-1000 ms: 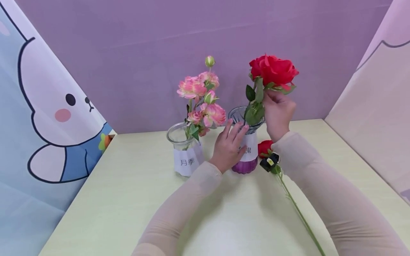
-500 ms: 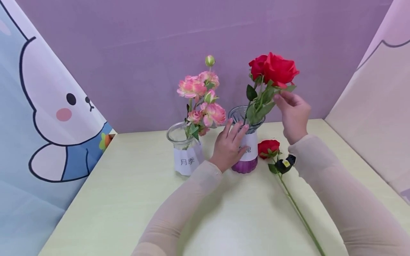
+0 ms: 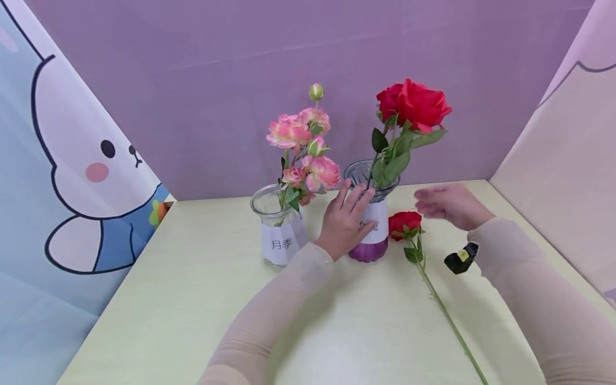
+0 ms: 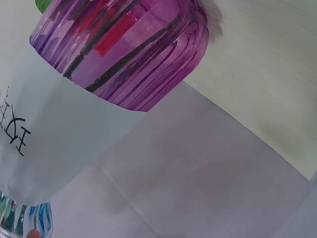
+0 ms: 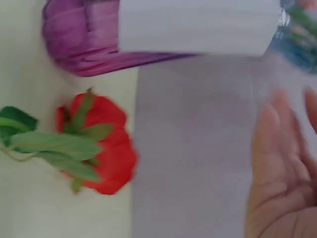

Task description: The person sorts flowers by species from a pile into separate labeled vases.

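A purple glass vase (image 3: 368, 252) with a white paper label holds two red roses (image 3: 423, 107) upright, their leaves at its rim. My left hand (image 3: 343, 222) rests against the front of this vase, fingers extended toward the rim. In the left wrist view the purple vase base (image 4: 129, 54) fills the top, with dark stems showing through the glass. My right hand (image 3: 452, 204) is in the air right of the vase, fingers extended and holding nothing. Below it, another red rose (image 3: 404, 224) lies on the table, its long green stem running toward the front edge.
Left of the purple vase stands a clear glass vase (image 3: 274, 200) with pink flowers (image 3: 289, 131) and a paper label. A purple backdrop (image 3: 231, 107) rises behind the table (image 3: 192, 299). A black wrist camera (image 3: 461, 259) hangs at my right sleeve.
My right hand has let go of the rose in the vase and moved right and down. The large rose stands on its own beside the other. My left hand stays put.
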A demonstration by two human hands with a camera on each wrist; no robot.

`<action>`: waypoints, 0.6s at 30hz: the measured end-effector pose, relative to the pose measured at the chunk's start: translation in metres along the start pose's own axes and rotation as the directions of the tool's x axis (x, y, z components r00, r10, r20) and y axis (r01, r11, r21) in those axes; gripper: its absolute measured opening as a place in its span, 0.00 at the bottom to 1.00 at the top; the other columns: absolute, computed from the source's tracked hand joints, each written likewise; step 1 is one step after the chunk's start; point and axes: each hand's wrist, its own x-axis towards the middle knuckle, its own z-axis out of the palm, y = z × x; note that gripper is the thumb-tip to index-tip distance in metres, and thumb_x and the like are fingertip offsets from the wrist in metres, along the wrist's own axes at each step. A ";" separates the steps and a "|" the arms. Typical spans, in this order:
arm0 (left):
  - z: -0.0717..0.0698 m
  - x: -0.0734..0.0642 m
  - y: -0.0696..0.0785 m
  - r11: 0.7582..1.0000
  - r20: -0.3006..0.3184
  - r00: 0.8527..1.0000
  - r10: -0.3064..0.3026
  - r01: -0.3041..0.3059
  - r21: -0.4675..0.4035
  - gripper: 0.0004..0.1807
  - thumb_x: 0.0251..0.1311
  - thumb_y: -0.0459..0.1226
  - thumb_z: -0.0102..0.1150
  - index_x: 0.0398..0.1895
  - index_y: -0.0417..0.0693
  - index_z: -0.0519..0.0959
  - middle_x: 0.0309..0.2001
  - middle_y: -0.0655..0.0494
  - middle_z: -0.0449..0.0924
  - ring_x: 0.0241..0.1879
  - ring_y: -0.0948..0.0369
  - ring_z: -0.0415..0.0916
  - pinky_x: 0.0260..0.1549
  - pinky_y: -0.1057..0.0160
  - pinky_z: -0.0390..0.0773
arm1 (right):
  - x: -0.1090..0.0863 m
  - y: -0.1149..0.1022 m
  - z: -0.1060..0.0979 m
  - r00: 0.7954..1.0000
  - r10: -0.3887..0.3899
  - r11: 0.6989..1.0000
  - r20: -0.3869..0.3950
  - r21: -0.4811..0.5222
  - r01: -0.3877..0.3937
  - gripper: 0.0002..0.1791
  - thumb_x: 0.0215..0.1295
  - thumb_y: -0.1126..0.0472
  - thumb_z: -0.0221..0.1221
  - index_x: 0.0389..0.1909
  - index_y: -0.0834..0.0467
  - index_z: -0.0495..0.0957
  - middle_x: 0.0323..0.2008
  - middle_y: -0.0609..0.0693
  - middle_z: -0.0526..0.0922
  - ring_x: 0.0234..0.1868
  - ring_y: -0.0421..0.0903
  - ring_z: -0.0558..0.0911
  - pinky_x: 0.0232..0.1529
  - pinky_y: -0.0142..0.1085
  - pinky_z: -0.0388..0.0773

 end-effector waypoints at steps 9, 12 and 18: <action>0.002 -0.001 0.000 1.000 0.011 1.000 0.000 0.000 0.011 0.35 0.52 0.50 0.68 0.60 0.42 0.70 0.60 0.45 0.71 0.66 0.43 0.61 0.61 0.59 0.66 | 0.017 0.048 -0.001 0.961 0.271 0.952 0.062 -0.165 -0.258 0.19 0.65 0.65 0.59 0.50 0.74 0.75 0.30 0.49 0.84 0.31 0.42 0.85 0.40 0.35 0.82; 0.002 -0.001 0.001 1.000 0.015 1.000 0.003 -0.004 0.018 0.35 0.52 0.50 0.68 0.60 0.42 0.71 0.60 0.45 0.71 0.65 0.43 0.62 0.61 0.59 0.65 | 0.019 0.057 0.001 0.960 0.279 0.938 0.009 -0.216 -0.271 0.18 0.63 0.65 0.59 0.49 0.76 0.75 0.28 0.50 0.84 0.30 0.43 0.84 0.40 0.36 0.82; -0.002 0.000 0.001 1.000 0.023 1.000 0.001 -0.001 0.031 0.35 0.52 0.50 0.68 0.60 0.42 0.71 0.60 0.45 0.71 0.66 0.43 0.61 0.61 0.59 0.65 | 0.026 0.068 -0.001 0.949 0.302 0.884 -0.086 -0.346 -0.313 0.14 0.60 0.65 0.62 0.41 0.74 0.77 0.24 0.49 0.82 0.27 0.43 0.83 0.36 0.36 0.83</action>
